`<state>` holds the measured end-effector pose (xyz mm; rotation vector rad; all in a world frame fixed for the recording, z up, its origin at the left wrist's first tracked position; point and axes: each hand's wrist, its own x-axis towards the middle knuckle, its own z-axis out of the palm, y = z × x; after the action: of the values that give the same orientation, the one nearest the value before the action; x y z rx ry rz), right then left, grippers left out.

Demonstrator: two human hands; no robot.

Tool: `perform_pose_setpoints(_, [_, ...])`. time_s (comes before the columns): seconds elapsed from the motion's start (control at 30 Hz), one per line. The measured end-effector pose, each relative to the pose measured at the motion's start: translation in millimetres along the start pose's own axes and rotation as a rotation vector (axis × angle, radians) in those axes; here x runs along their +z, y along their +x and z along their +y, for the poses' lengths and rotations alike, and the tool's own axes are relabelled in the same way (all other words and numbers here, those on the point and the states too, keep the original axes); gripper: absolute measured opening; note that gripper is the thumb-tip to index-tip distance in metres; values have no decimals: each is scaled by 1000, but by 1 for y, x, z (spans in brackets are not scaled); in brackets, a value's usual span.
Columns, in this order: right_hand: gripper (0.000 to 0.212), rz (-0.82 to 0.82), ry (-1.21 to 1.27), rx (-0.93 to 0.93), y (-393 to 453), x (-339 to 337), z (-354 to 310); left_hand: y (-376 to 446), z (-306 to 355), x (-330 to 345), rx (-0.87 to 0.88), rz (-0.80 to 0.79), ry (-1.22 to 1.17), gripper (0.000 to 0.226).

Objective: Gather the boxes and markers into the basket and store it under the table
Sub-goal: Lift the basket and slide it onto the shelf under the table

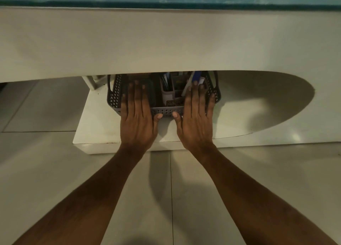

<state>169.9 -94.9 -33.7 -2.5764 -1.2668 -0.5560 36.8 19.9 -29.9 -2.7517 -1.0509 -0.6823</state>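
A grey perforated basket [114,95] stands on the table's white lower shelf [239,119], half under the white tabletop [166,42]. Inside I see a dark box [147,84] at the left, a pale holder with markers [167,90] in the middle, and a blue-capped marker [196,78] at the right. My left hand [137,115] lies flat over the basket's left front, fingers straight on the dark box, thumb against the front wall. My right hand [195,115] lies flat over the right front in the same way. The basket's far part is hidden by the tabletop.
The white tabletop edge overhangs the shelf low above the basket. A white table leg [94,82] stands just left of the basket. The shelf's front edge [129,149] sits a step above the grey tiled floor [55,161]. A teal strip [166,3] runs along the tabletop's far side.
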Motion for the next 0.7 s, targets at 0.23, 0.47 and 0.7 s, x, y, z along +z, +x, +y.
perform_pose_setpoints(0.23, [86, -9, -34, -24, -8, 5, -2, -13, 4, 4, 24, 3, 37, 85])
perform_pose_setpoints(0.47, [87, -30, -25, -14, -3, 5, -2, -11, 2, 4, 39, 8, 30, 86])
perform_pose_setpoints(0.7, [87, -15, -31, -50, -7, 0, -2, -13, 3, 2, 38, -22, 45, 87])
